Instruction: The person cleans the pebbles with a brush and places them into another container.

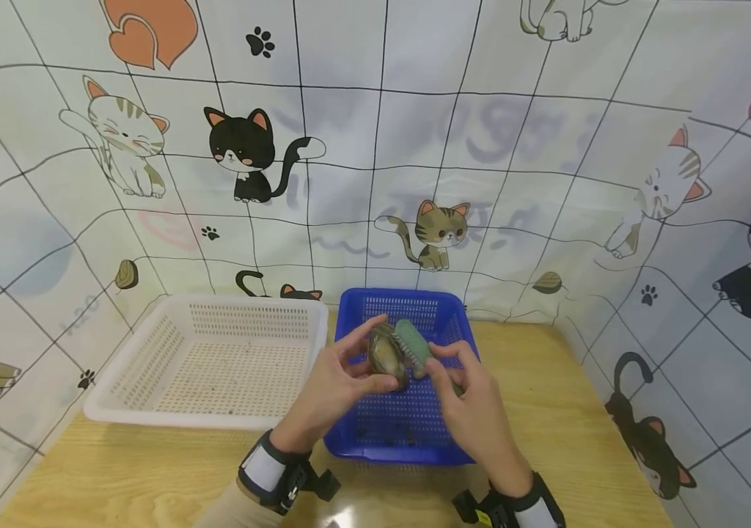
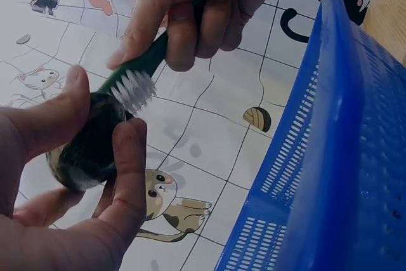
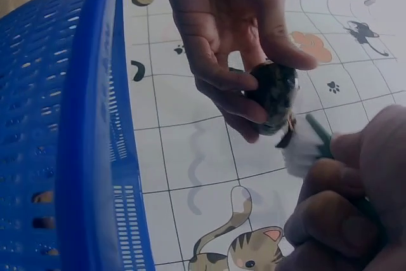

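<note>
My left hand [image 1: 332, 381] holds an abalone [image 1: 386, 355] between thumb and fingers, over the blue basket [image 1: 464, 447]. Its pale underside shows in the head view; a dark, mottled shell [image 2: 89, 150] faces the left wrist camera. In my right hand [image 1: 477, 407], curled fingers grip the handle of a green brush [image 1: 414, 342]. White bristles [image 2: 134, 90] lie right at the abalone's edge in the left wrist view. From the right wrist, the brush head [image 3: 304, 149] is blurred beside the shell [image 3: 274, 96]. Part of the handle is hidden in the right fist.
To the left stands a white perforated basket [image 1: 151, 416] with a few small dark specks inside. Several small dark bits lie on the floor of the blue basket. Both rest on a wooden table [image 1: 534, 381], backed by a cat-print sheet [image 1: 342, 147].
</note>
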A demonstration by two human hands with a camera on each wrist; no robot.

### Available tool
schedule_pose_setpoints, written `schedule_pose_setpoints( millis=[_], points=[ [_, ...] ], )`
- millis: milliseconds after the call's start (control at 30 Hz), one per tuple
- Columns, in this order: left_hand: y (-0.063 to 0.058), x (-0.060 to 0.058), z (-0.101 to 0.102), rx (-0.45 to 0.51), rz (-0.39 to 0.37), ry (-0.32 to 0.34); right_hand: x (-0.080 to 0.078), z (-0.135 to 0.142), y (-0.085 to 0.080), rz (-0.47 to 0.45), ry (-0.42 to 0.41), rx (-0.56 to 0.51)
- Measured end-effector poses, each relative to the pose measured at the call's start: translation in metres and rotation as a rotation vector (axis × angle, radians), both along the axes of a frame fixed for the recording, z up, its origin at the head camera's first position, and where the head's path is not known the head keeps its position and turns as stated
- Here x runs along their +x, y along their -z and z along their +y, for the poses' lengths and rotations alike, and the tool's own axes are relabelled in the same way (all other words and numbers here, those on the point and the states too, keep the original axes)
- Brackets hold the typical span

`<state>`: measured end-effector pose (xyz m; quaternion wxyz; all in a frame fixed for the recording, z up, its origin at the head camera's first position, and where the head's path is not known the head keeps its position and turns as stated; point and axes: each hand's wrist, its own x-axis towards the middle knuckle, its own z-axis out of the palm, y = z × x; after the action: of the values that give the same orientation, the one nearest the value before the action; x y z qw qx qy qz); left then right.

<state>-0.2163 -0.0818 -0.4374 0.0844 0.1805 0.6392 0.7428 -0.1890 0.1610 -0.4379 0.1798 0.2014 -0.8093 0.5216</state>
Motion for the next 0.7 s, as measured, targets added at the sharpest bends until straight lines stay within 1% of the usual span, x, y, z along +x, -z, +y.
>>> schedule_pose_setpoints(
  millis=[133,267,467,600,700],
  points=[
    [0.000,0.000,-0.001,-0.005,-0.008,-0.054,0.002,-0.001,0.000,0.007,-0.060,0.035],
    [0.003,0.001,0.003,-0.034,0.005,-0.051,0.003,-0.006,0.004,0.014,-0.087,0.054],
    [0.008,0.006,0.012,-0.088,0.036,-0.024,0.000,-0.009,0.008,0.034,-0.031,0.053],
    [0.008,0.006,0.015,-0.099,0.021,-0.016,-0.003,-0.006,0.008,0.014,0.017,0.040],
    [0.006,0.006,0.014,-0.084,0.006,-0.013,-0.004,-0.002,0.007,-0.007,0.026,0.019]
  ],
)
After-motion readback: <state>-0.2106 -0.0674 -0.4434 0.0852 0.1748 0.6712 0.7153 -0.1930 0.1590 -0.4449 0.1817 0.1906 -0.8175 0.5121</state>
